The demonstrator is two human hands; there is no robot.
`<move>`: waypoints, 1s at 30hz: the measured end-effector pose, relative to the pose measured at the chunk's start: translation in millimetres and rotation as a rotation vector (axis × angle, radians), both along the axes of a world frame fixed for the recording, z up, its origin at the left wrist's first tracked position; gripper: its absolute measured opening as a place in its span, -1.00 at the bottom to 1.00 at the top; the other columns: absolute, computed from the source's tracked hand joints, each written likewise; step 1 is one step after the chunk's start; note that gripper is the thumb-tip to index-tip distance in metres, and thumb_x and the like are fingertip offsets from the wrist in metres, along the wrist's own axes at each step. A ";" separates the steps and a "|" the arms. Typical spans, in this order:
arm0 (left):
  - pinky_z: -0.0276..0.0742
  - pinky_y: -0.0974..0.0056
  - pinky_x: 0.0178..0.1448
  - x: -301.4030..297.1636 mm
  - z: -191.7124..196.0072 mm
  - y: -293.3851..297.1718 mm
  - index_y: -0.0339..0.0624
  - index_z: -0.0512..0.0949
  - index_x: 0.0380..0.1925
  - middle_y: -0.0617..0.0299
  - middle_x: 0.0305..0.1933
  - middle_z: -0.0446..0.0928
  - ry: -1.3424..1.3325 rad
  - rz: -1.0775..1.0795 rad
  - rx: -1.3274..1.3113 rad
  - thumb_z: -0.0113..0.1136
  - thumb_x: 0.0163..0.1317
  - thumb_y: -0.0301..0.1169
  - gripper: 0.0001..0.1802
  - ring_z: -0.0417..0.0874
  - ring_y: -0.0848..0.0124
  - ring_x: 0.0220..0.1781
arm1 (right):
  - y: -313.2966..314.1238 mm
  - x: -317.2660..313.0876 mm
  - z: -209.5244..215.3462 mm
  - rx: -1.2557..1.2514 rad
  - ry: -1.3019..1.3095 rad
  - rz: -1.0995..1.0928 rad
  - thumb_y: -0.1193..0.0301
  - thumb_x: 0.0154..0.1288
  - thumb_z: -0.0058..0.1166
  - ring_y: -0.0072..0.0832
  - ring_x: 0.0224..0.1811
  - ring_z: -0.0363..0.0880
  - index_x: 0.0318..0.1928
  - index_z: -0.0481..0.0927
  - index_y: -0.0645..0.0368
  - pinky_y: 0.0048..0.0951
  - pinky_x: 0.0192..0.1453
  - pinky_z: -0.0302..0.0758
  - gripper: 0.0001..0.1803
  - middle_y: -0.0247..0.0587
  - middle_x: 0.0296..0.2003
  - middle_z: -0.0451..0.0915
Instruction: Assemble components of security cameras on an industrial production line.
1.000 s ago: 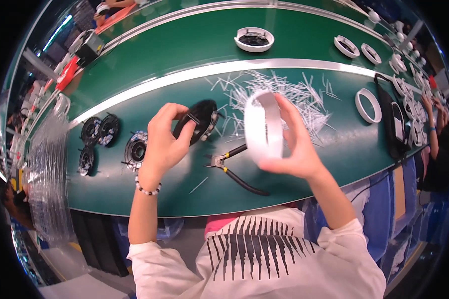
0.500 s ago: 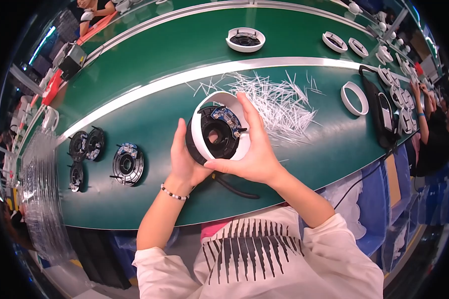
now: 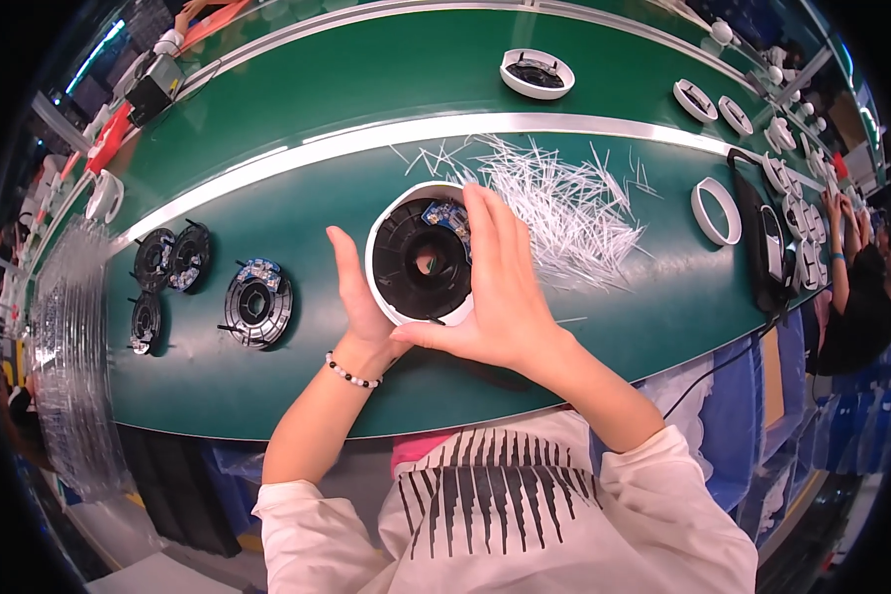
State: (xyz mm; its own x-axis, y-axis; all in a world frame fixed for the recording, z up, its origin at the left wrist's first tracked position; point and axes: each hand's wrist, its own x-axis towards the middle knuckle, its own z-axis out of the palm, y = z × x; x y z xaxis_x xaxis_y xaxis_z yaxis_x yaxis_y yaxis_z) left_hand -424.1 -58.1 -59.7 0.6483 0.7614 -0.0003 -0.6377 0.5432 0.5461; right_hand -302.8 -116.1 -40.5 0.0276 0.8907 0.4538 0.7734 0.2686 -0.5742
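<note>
A long green desk curves across the room. Both hands hold a white ring with a black disc inside, just above its near middle: left hand cupping its left edge, right hand wrapped round its right. White strips lie just right, black discs left

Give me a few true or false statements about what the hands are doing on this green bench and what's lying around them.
1. Both hands hold a round white housing with a black insert. True.
2. The left hand rests flat on the bench. False: it cups the housing's left side.
3. A pile of thin white strips lies right of the housing. True.
4. The black round parts sit to the right. False: they lie left.
</note>
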 end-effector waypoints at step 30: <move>0.43 0.20 0.05 33.4 30.2 13.6 -0.31 0.33 -0.02 0.02 -0.05 0.45 0.173 -0.010 -0.047 -0.30 0.18 -0.06 -0.43 0.50 0.24 -0.05 | -2.0 34.5 -5.9 0.301 0.072 0.015 -0.11 -0.30 0.24 0.15 0.27 -0.19 0.19 0.07 0.27 0.08 0.24 -0.14 0.10 0.12 0.21 -0.03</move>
State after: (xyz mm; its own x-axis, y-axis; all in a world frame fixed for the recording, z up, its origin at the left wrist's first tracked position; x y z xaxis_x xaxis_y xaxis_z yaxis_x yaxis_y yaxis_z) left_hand -390.6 -44.5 -29.5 0.6434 0.7512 -0.1475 -0.5309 0.5767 0.6209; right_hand -268.3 -118.1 -46.4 0.0568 0.7172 0.6945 0.7283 0.4460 -0.5202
